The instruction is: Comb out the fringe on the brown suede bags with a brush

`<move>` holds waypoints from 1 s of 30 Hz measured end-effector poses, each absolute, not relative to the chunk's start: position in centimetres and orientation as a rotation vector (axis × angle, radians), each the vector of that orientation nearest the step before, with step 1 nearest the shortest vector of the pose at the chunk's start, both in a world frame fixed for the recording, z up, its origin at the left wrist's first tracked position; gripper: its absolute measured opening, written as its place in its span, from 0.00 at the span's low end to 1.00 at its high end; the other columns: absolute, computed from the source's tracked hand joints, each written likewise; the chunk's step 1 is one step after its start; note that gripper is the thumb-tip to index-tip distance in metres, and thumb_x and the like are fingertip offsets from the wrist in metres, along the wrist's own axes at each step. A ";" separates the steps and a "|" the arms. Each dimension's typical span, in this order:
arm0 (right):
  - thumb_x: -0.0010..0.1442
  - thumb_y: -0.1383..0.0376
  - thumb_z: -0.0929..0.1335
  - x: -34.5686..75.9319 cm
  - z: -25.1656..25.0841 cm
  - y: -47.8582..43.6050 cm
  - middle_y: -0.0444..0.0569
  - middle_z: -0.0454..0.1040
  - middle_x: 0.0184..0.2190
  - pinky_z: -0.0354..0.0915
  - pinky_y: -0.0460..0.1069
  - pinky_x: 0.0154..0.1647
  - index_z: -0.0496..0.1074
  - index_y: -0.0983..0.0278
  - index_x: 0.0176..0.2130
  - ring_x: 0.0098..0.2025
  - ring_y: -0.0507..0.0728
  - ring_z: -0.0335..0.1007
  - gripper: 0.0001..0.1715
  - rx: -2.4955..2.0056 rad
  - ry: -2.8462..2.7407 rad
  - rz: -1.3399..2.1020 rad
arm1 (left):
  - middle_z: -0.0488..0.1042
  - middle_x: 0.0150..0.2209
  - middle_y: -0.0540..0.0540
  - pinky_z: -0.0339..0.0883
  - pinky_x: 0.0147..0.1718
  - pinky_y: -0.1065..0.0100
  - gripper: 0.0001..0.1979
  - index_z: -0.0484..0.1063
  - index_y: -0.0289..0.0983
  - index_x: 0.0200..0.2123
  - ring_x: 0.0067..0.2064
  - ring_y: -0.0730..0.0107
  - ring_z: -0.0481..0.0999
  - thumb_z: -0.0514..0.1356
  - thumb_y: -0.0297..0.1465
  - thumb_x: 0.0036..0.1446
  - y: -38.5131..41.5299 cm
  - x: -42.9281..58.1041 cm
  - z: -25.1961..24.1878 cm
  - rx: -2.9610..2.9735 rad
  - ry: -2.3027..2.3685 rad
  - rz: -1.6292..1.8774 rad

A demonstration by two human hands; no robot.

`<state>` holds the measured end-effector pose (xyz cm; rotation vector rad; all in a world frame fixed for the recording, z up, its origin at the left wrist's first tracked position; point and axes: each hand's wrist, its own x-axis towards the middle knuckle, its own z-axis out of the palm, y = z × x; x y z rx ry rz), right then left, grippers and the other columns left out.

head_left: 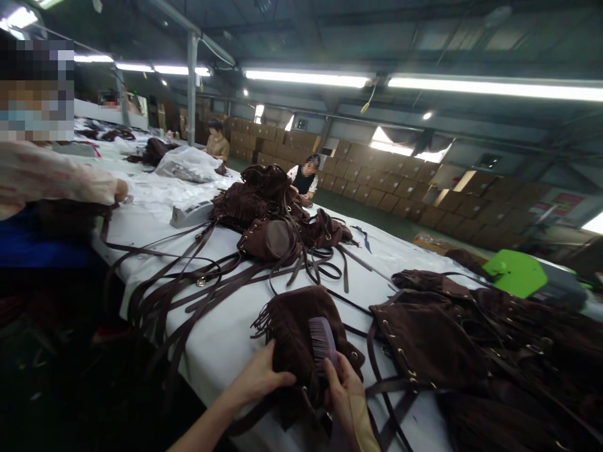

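Suede bag (292,333) — right hand (346,389) combing.

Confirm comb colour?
Purple; the comb shows in the head view, held in the right hand.

L hand (257,380) on fringed bag (296,339); R hand (343,389) w/ comb (323,342).

Brown fringed bag (294,339); purple comb (323,342); white table (221,333)
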<state>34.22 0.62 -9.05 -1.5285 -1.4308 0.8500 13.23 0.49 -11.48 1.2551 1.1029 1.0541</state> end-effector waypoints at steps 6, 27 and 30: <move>0.56 0.43 0.66 34.1 -9.4 0.1 0.43 0.71 0.20 0.58 0.47 0.17 0.73 0.62 0.45 0.18 0.55 0.64 0.29 -1.525 -1.433 0.893 | 0.78 0.40 0.45 0.67 0.40 0.65 0.21 0.75 0.33 0.44 0.41 0.57 0.75 0.64 0.29 0.43 -1.2 12.0 -11.1 1.173 0.995 0.859; 0.57 0.39 0.62 32.7 -7.0 -0.3 0.37 0.63 0.15 0.52 0.46 0.12 0.68 0.63 0.46 0.12 0.51 0.55 0.34 -1.500 -1.378 1.023 | 0.67 0.22 0.54 0.58 0.20 0.73 0.16 0.68 0.39 0.37 0.20 0.73 0.67 0.58 0.46 0.56 -6.0 11.4 -10.4 0.942 1.364 1.104; 0.56 0.40 0.64 32.1 -5.0 -0.9 0.39 0.66 0.18 0.51 0.45 0.12 0.65 0.66 0.51 0.13 0.50 0.56 0.38 -1.439 -1.373 1.102 | 0.68 0.24 0.52 0.61 0.23 0.70 0.12 0.67 0.38 0.31 0.23 0.70 0.69 0.55 0.42 0.58 -6.0 10.1 -8.1 1.214 1.424 1.127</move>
